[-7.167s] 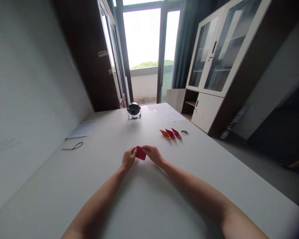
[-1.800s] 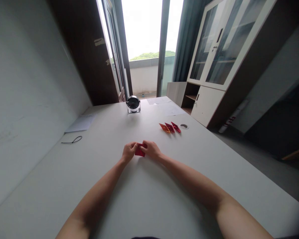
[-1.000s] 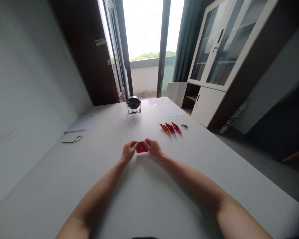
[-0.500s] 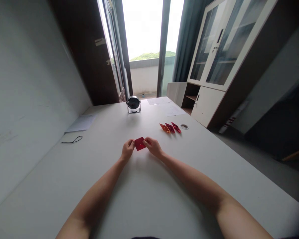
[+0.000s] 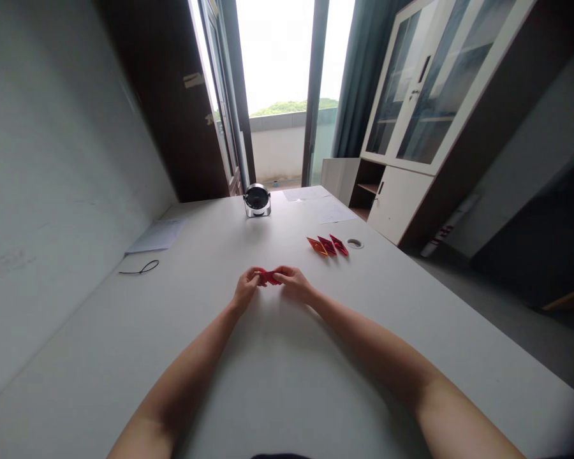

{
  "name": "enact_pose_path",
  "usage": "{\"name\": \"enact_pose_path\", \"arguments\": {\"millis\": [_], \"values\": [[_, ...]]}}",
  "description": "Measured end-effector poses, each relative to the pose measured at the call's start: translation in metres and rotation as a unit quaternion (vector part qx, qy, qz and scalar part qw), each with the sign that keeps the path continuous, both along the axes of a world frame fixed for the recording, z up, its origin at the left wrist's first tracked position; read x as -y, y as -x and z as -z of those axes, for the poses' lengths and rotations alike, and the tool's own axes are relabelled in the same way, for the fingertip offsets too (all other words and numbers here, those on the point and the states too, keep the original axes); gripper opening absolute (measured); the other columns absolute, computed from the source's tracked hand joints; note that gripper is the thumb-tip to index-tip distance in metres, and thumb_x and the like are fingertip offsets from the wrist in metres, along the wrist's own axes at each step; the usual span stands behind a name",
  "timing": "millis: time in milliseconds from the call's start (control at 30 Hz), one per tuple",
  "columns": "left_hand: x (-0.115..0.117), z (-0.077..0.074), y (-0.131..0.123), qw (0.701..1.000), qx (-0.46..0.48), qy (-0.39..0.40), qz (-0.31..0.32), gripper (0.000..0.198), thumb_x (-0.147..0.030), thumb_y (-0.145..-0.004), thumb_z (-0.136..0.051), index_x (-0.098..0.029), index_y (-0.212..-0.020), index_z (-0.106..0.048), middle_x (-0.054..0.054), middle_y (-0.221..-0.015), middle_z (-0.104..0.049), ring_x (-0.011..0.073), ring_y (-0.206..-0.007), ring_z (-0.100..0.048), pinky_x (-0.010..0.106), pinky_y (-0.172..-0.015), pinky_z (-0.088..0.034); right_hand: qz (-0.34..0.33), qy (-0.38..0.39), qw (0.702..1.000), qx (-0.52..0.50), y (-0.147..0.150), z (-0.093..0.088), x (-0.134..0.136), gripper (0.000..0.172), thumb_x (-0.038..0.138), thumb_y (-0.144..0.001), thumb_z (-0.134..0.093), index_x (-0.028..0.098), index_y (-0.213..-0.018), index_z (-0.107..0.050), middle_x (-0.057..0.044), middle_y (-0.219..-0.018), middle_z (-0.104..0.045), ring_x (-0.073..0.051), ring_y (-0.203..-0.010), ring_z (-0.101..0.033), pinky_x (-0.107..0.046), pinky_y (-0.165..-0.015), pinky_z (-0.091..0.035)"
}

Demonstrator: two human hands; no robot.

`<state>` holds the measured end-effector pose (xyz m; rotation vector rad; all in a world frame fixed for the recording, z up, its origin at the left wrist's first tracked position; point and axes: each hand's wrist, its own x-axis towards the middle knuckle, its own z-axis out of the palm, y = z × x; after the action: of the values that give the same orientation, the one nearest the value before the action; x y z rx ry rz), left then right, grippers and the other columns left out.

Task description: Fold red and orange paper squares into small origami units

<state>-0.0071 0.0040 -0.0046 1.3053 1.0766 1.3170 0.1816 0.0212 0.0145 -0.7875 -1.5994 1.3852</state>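
A small piece of red paper (image 5: pixel 270 278) is held above the middle of the white table, and it looks bent or partly folded. At its left end, the fingers of my left hand (image 5: pixel 247 285) pinch it. The other end sits between the thumb and fingers of my right hand (image 5: pixel 293 280). Much of the paper is hidden behind my fingers. Beyond my right hand, three small folded pieces stand in a row on the table: an orange one (image 5: pixel 317 247), a dark red one (image 5: pixel 327 246) and a red one (image 5: pixel 338 245).
A roll of white tape (image 5: pixel 354 243) lies right of the folded pieces. Farther back stands a round black and silver fan-like device (image 5: pixel 257 200). A black cable tie (image 5: pixel 139 268) and paper sheets (image 5: pixel 155 236) are at the left. More sheets (image 5: pixel 306 194) lie near the far edge.
The red paper was a flat square facing me; now it is bent or folded into a narrower shape. Both hands stay in nearly the same place.
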Motion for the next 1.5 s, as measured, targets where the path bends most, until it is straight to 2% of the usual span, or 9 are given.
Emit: {"name": "enact_pose_path", "arguments": {"millis": [200, 367, 500, 733, 867, 1000, 1233, 1433, 1500], "values": [[0.002, -0.002, -0.001, 0.999, -0.014, -0.013, 0.037, 0.028, -0.028, -0.081, -0.058, -0.016, -0.106, -0.064, 0.005, -0.086, -0.069, 0.0143, -0.074, -0.064, 0.027, -0.072, -0.049, -0.007, -0.022, 1.0, 0.016, 0.005, -0.002, 0.004, 0.037, 0.051, -0.079, -0.068, 0.016, -0.089, -0.07, -0.006, -0.087, -0.073, -0.019, -0.081, -0.066, -0.032, -0.077, -0.05], [0.006, -0.009, -0.005, 0.999, -0.008, -0.009, 0.048, 0.051, -0.025, -0.081, -0.06, -0.021, -0.131, -0.051, 0.009, -0.112, -0.069, 0.0143, -0.075, -0.067, 0.029, -0.073, -0.051, 0.098, -0.105, 0.986, 0.09, 0.003, 0.007, -0.003, 0.033, 0.051, -0.083, -0.065, 0.018, -0.082, -0.067, -0.002, -0.074, -0.069, -0.015, -0.067, -0.06, -0.028, -0.066, -0.047], [0.008, -0.01, -0.008, 0.997, -0.024, -0.031, 0.067, 0.038, -0.031, -0.084, -0.06, -0.021, -0.12, -0.057, 0.011, -0.119, -0.067, 0.016, -0.078, -0.069, 0.031, -0.075, -0.052, 0.132, -0.17, 0.968, 0.131, 0.003, 0.008, -0.002, 0.031, 0.05, -0.086, -0.064, 0.02, -0.085, -0.069, -0.004, -0.08, -0.069, -0.016, -0.069, -0.059, -0.029, -0.068, -0.048], [0.003, -0.001, -0.006, 0.998, -0.043, -0.034, 0.007, 0.021, -0.039, -0.091, -0.053, -0.02, -0.099, -0.052, 0.005, -0.097, -0.07, 0.0159, -0.071, -0.071, 0.028, -0.068, -0.052, 0.154, -0.268, 0.935, 0.173, 0.001, 0.006, -0.002, 0.019, 0.039, -0.091, -0.062, 0.022, -0.087, -0.07, -0.007, -0.089, -0.065, -0.019, -0.085, -0.057, -0.031, -0.074, -0.05], [0.002, 0.0, -0.005, 0.999, -0.031, -0.037, 0.016, 0.023, -0.041, -0.092, -0.053, -0.019, -0.096, -0.047, 0.005, -0.094, -0.069, 0.0162, -0.07, -0.072, 0.028, -0.069, -0.052, 0.161, -0.257, 0.94, 0.154, 0.0, 0.008, -0.004, 0.019, 0.038, -0.091, -0.06, 0.022, -0.089, -0.07, -0.008, -0.1, -0.063, -0.019, -0.091, -0.058, -0.031, -0.072, -0.052], [0.003, -0.001, -0.005, 0.998, -0.02, -0.043, 0.031, 0.032, -0.048, -0.088, -0.059, -0.019, -0.091, -0.047, 0.003, -0.087, -0.067, 0.0182, -0.074, -0.072, 0.031, -0.073, -0.054, 0.151, -0.22, 0.956, 0.125, 0.001, 0.01, -0.003, 0.021, 0.039, -0.091, -0.058, 0.021, -0.09, -0.069, -0.008, -0.105, -0.065, -0.017, -0.085, -0.061, -0.03, -0.071, -0.052], [0.002, 0.002, -0.004, 0.997, -0.037, -0.064, -0.001, 0.029, -0.043, -0.085, -0.065, -0.018, -0.085, -0.05, 0.0, -0.079, -0.061, 0.0165, -0.071, -0.07, 0.028, -0.069, -0.053, 0.164, -0.183, 0.957, 0.153, 0.003, 0.013, -0.004, 0.022, 0.04, -0.089, -0.058, 0.02, -0.084, -0.066, -0.004, -0.081, -0.07, -0.017, -0.074, -0.062, -0.03, -0.074, -0.05], [0.002, 0.003, -0.003, 0.998, -0.031, -0.063, -0.001, 0.032, -0.038, -0.086, -0.064, -0.02, -0.11, -0.053, 0.0, -0.082, -0.068, 0.0158, -0.067, -0.069, 0.03, -0.069, -0.054, 0.139, -0.207, 0.962, 0.113, 0.004, 0.015, -0.003, 0.021, 0.039, -0.089, -0.059, 0.019, -0.088, -0.066, -0.002, -0.079, -0.071, -0.015, -0.07, -0.063, -0.027, -0.069, -0.049], [0.003, 0.003, -0.003, 0.997, -0.038, -0.062, 0.011, 0.033, -0.039, -0.087, -0.062, -0.018, -0.112, -0.057, 0.003, -0.083, -0.071, 0.0164, -0.067, -0.069, 0.032, -0.07, -0.055, 0.133, -0.206, 0.963, 0.109, 0.004, 0.015, -0.002, 0.02, 0.039, -0.09, -0.059, 0.02, -0.09, -0.065, -0.002, -0.08, -0.071, -0.015, -0.07, -0.063, -0.027, -0.068, -0.049]]}}
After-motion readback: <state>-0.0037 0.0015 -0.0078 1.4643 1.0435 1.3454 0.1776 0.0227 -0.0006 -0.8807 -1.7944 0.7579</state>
